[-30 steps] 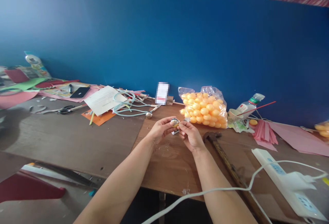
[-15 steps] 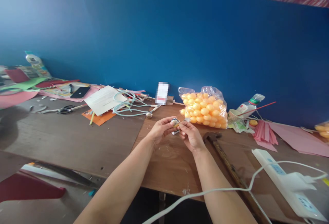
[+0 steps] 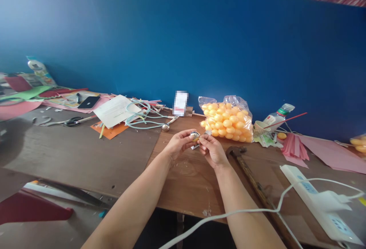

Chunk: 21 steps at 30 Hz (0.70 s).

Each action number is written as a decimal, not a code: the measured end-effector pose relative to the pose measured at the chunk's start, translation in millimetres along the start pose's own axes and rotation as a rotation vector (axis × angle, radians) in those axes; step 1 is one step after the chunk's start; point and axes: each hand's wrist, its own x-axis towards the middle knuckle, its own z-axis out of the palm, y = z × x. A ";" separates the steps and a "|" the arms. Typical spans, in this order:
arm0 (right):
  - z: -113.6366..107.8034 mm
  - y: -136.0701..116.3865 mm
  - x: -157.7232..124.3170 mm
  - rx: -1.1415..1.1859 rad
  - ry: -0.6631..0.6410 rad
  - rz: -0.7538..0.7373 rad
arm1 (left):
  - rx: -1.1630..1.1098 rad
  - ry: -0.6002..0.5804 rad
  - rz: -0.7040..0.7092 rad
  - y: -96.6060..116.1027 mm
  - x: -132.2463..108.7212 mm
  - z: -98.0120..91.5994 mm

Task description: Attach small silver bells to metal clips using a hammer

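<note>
Between the thumb and fingers of my left hand (image 3: 180,143) is a shiny silver ball (image 3: 195,135), held above the brown table. My right hand (image 3: 212,148) is closed in a pinch at the ball's right side; whatever lies between its fingertips is too small to make out. A little white and grey item (image 3: 195,146) shows partly below the fingers. Another silver ball (image 3: 165,127) rests on the table to the left, by a coil of pale blue cord (image 3: 143,121). Behind my hands stands a clear bag of orange balls (image 3: 228,123).
A hammer (image 3: 248,171) lies right of my right hand. A white power strip (image 3: 317,203) with a plug sits further right, its cable (image 3: 240,211) crossing over my right forearm. Scissors (image 3: 73,122), a phone (image 3: 89,102) and papers lie left. A bottle (image 3: 278,117) leans against the blue wall.
</note>
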 end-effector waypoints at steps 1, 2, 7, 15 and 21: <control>-0.1 0.0 0.0 0.002 0.000 0.000 | 0.003 0.001 -0.002 0.3 -0.1 0.3; -0.1 0.0 0.0 0.003 -0.001 0.001 | 0.008 0.002 -0.004 0.6 -0.3 0.6; -0.8 0.0 0.0 -0.004 -0.004 0.001 | 0.017 -0.002 -0.004 1.6 -1.2 1.8; -1.6 1.0 0.8 -0.004 0.007 -0.001 | 0.006 0.004 -0.005 0.6 -0.7 1.3; -1.8 0.6 0.7 0.005 0.003 0.006 | 0.011 0.007 -0.001 -0.3 -0.7 1.1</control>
